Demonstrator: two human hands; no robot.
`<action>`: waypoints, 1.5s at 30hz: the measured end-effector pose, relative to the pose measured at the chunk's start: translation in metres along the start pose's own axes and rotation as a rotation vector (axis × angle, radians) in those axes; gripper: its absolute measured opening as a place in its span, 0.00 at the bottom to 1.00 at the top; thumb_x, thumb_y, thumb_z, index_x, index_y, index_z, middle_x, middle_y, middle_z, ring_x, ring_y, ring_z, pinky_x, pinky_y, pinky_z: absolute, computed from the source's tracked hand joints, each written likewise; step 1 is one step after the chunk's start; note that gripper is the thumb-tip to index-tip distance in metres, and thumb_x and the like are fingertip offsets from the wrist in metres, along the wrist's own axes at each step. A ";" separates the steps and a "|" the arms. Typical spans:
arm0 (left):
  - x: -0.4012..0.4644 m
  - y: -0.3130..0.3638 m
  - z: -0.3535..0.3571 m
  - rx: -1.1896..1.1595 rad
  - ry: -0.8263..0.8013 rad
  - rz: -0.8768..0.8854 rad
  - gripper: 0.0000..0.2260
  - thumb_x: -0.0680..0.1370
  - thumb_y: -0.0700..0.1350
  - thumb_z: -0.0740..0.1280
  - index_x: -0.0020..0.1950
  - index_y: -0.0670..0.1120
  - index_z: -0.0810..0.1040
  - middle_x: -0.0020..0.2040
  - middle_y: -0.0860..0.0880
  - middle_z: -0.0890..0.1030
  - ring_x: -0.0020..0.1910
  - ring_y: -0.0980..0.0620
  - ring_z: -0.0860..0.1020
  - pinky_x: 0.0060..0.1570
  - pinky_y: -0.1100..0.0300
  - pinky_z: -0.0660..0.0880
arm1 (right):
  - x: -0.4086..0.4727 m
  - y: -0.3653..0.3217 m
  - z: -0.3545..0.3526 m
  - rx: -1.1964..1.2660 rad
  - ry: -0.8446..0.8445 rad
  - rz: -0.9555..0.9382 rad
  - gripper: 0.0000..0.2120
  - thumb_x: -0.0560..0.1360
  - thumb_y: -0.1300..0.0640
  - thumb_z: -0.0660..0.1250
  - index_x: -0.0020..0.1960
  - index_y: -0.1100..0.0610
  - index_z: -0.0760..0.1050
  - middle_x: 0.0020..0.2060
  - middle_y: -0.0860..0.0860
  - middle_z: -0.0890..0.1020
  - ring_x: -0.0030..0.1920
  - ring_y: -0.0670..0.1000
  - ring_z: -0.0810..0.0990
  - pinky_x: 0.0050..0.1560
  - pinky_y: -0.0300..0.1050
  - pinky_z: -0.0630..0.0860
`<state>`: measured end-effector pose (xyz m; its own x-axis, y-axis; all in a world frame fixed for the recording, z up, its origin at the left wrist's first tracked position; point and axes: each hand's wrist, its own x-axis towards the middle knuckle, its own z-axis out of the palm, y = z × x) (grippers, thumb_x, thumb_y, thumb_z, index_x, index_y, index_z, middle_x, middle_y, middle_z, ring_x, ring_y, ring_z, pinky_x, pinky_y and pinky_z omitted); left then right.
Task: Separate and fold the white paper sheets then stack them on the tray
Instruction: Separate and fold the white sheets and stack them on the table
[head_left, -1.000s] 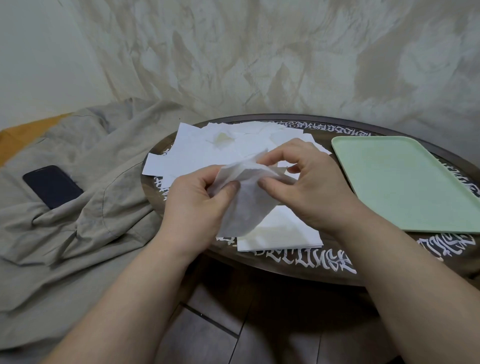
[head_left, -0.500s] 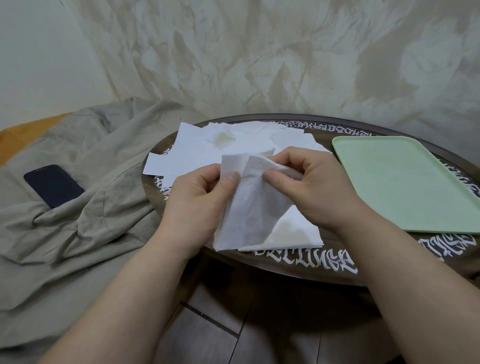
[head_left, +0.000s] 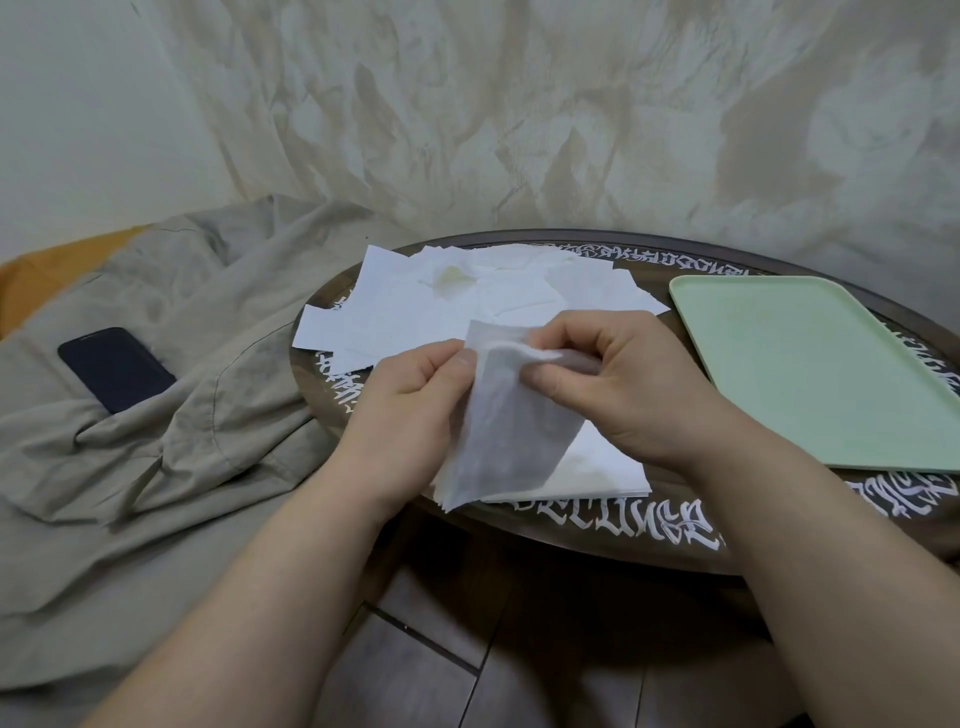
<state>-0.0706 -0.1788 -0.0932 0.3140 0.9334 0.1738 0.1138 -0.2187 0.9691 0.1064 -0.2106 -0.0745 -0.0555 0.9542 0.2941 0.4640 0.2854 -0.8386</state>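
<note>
We pinch the top edge of one thin sheet (head_left: 498, 415) between thumb and fingertips of our left hand (head_left: 415, 410) and right hand (head_left: 623, 384), above the table's near edge (head_left: 597, 540), left of the tray (head_left: 831, 374). We judge we are peeling plies apart; next we need a gentle pull, then a fold. Both wrists angle inward, forearms converging.

ornate white lettering round the table (head_left: 613, 540) rim, not legible

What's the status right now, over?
Both hands, left hand and right hand, pinching one white sheet. Green tray bare. Nothing blocking.
</note>
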 end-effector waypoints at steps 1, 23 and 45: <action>0.000 0.001 -0.001 0.017 0.032 0.008 0.19 0.76 0.51 0.60 0.45 0.34 0.78 0.36 0.39 0.77 0.37 0.51 0.71 0.39 0.55 0.67 | -0.002 -0.003 -0.002 0.015 -0.055 -0.007 0.03 0.72 0.63 0.72 0.41 0.56 0.81 0.36 0.49 0.82 0.39 0.41 0.76 0.43 0.37 0.70; 0.000 0.000 0.000 -0.105 0.025 -0.066 0.11 0.80 0.43 0.65 0.42 0.45 0.85 0.41 0.44 0.86 0.39 0.51 0.82 0.38 0.59 0.77 | 0.001 0.003 -0.005 0.023 0.019 0.077 0.02 0.72 0.62 0.72 0.41 0.58 0.82 0.38 0.46 0.84 0.39 0.41 0.78 0.42 0.35 0.72; -0.005 0.006 0.004 0.182 0.065 0.075 0.05 0.69 0.48 0.70 0.43 0.54 0.82 0.39 0.56 0.84 0.38 0.59 0.80 0.41 0.61 0.77 | 0.001 -0.011 0.007 -0.259 0.029 -0.200 0.15 0.68 0.63 0.70 0.49 0.45 0.79 0.52 0.43 0.71 0.58 0.48 0.69 0.55 0.24 0.61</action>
<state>-0.0676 -0.1858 -0.0890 0.2670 0.9278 0.2605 0.2626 -0.3302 0.9067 0.0951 -0.2119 -0.0678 -0.1448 0.8773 0.4577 0.6564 0.4312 -0.6190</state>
